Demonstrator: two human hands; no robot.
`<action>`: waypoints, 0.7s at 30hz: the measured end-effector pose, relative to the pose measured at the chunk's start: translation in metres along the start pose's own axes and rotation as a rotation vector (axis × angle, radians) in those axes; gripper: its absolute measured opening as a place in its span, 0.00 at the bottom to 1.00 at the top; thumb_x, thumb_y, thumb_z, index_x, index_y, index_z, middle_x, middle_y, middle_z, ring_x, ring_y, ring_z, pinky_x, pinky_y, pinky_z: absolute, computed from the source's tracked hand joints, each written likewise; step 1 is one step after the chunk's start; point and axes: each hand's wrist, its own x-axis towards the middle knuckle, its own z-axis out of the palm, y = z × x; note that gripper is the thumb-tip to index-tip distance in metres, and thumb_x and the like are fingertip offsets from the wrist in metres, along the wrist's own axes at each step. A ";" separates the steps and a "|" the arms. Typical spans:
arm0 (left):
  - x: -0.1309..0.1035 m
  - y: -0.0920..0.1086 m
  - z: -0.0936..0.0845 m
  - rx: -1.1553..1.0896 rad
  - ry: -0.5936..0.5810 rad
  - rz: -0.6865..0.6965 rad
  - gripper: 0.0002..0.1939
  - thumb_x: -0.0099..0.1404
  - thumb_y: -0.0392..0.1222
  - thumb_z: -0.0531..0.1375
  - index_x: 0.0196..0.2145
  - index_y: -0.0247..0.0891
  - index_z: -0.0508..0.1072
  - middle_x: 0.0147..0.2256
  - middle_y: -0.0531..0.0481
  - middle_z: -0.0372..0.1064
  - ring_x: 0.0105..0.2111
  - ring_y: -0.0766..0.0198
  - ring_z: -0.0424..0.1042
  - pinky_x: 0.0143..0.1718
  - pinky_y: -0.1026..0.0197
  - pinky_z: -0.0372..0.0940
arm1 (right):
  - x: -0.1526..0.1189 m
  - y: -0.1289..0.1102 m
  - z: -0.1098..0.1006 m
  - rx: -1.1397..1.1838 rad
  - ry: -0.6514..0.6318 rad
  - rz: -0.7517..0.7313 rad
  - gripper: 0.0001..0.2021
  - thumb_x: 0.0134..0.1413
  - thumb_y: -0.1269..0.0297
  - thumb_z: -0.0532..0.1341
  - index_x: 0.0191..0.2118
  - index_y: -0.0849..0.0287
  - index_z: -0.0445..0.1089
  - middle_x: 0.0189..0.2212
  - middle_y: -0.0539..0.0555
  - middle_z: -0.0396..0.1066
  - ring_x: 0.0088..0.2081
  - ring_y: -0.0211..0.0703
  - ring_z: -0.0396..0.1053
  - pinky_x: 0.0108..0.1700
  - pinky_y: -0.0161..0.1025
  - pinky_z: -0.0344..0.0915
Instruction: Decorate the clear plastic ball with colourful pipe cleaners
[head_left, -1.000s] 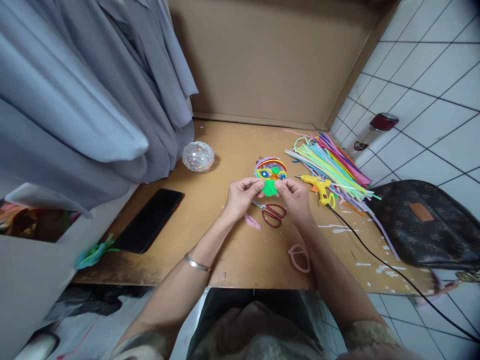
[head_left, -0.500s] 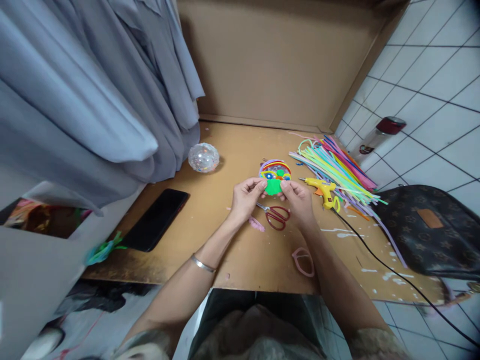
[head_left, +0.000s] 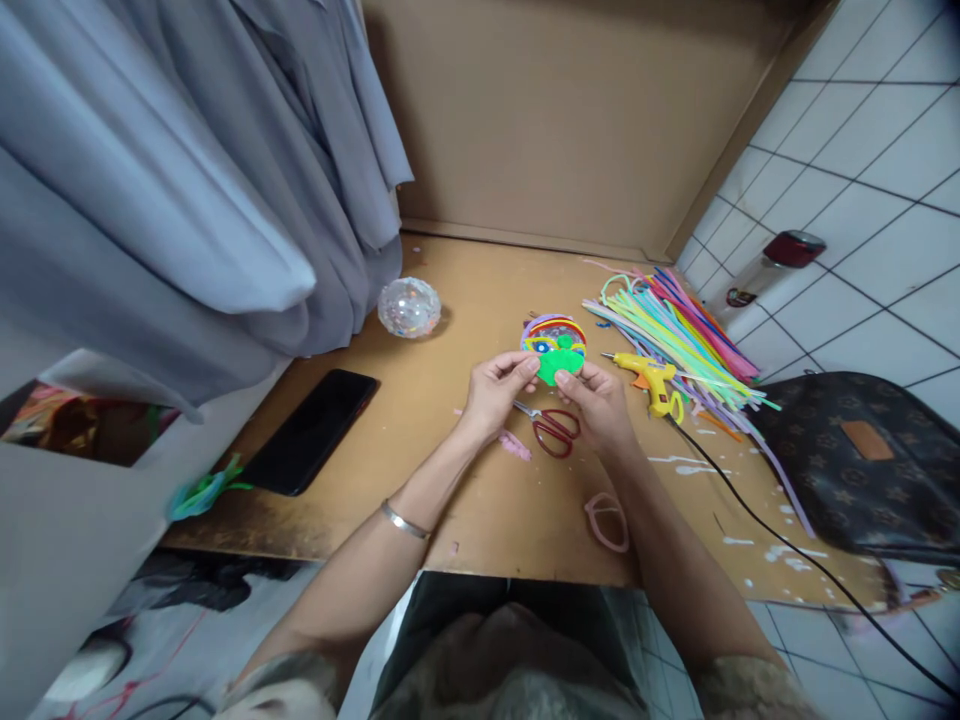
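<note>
Between my hands is a flat bright green piece (head_left: 559, 367) with a curved outline; its material is hard to make out. My left hand (head_left: 501, 393) pinches its left edge, and my right hand (head_left: 598, 398) pinches its lower right side. Just behind it on the table sits a round clear piece trimmed with coloured pipe cleaners (head_left: 553, 328), showing an eye-like blue ring and yellow, red and purple bands. The green piece hides its lower part. Red-handled scissors (head_left: 553, 430) lie below my hands, beside a small pink scrap (head_left: 514, 446).
A yellow glue gun (head_left: 649, 382) with a black cord lies right of my hands, before a pile of pipe cleaners (head_left: 675, 330). A clear ball (head_left: 409, 308), a black phone (head_left: 313, 432), a pink loop (head_left: 607, 522) and a brown bag (head_left: 870, 460) are around. Grey cloth (head_left: 300, 180) hangs at left.
The green piece has been turned and spread out between my fingers, so more of it shows. My right hand has shifted slightly down along its edge. The view has tilted a little.
</note>
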 end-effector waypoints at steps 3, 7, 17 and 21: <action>0.000 0.001 0.000 -0.025 -0.018 0.009 0.21 0.46 0.54 0.73 0.32 0.35 0.81 0.25 0.51 0.74 0.24 0.72 0.67 0.29 0.66 0.65 | 0.001 -0.001 -0.001 0.004 -0.003 -0.001 0.16 0.38 0.53 0.71 0.24 0.58 0.69 0.18 0.45 0.60 0.22 0.33 0.52 0.26 0.35 0.50; -0.001 0.004 -0.001 -0.080 -0.092 0.012 0.22 0.46 0.50 0.74 0.38 0.39 0.81 0.36 0.48 0.78 0.30 0.69 0.71 0.33 0.66 0.68 | 0.001 -0.005 -0.002 0.001 -0.001 0.016 0.17 0.38 0.52 0.72 0.22 0.58 0.67 0.17 0.44 0.57 0.21 0.32 0.50 0.25 0.35 0.46; 0.001 0.003 -0.005 -0.054 -0.133 0.003 0.19 0.46 0.50 0.74 0.35 0.38 0.81 0.31 0.51 0.76 0.28 0.69 0.72 0.36 0.63 0.69 | 0.000 -0.010 -0.003 -0.002 -0.026 0.031 0.16 0.38 0.52 0.71 0.24 0.58 0.69 0.17 0.45 0.58 0.22 0.33 0.50 0.25 0.35 0.46; 0.001 0.004 -0.004 -0.050 -0.113 -0.010 0.19 0.45 0.49 0.75 0.34 0.37 0.80 0.29 0.52 0.76 0.26 0.70 0.72 0.35 0.64 0.69 | 0.000 -0.009 -0.003 0.002 -0.034 0.039 0.15 0.38 0.53 0.71 0.25 0.58 0.71 0.17 0.45 0.59 0.22 0.33 0.51 0.25 0.35 0.47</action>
